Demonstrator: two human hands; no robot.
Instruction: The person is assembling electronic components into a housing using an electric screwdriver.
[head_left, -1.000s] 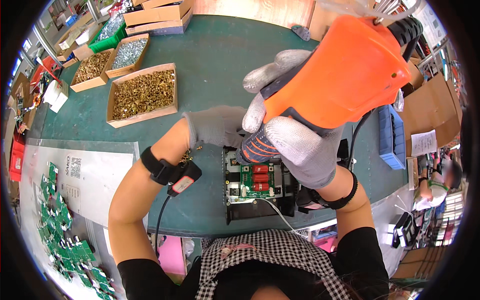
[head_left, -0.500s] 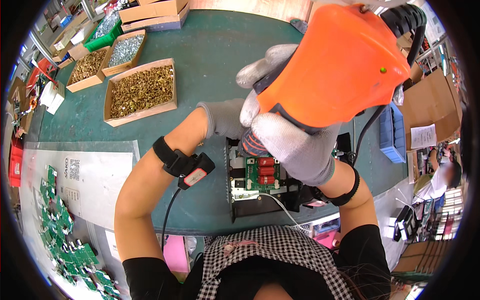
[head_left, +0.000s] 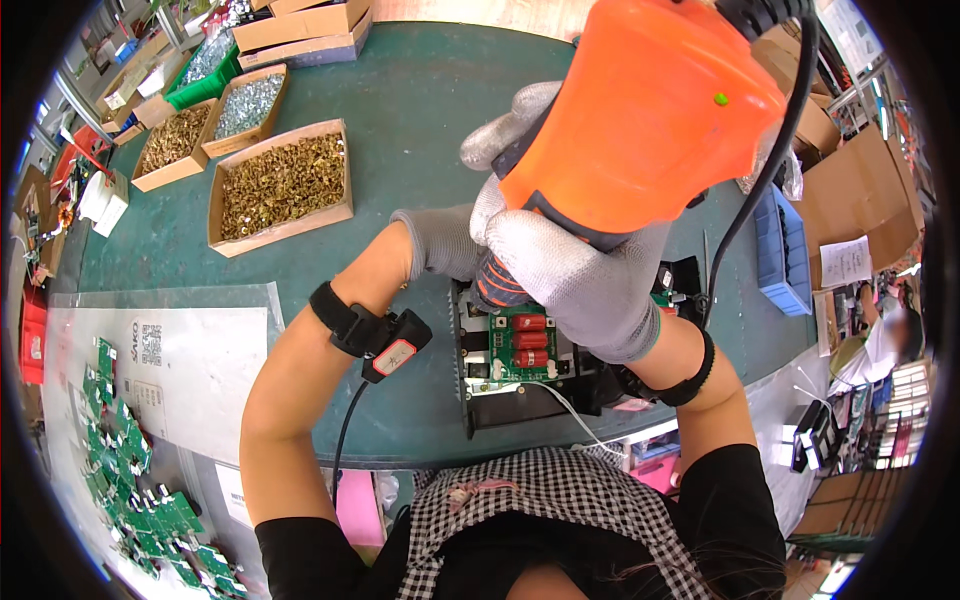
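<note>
My right hand, in a grey glove, is wrapped around the grip of a big orange electric screwdriver held upright over a black metal unit with a green circuit board carrying red components. My left hand, also gloved, rests against the far left side of the unit, mostly hidden behind the tool. A black wrist strap with a cord sits on my left forearm. The screwdriver's tip is hidden by my hand.
Open cardboard boxes of brass screws and silver screws stand at the back left on the green table. A white sheet and several green boards lie at the left. Blue bin at the right.
The orange screwdriver has drawn closer to the camera and shifted slightly left. My left forearm has moved a little to the right with it.
</note>
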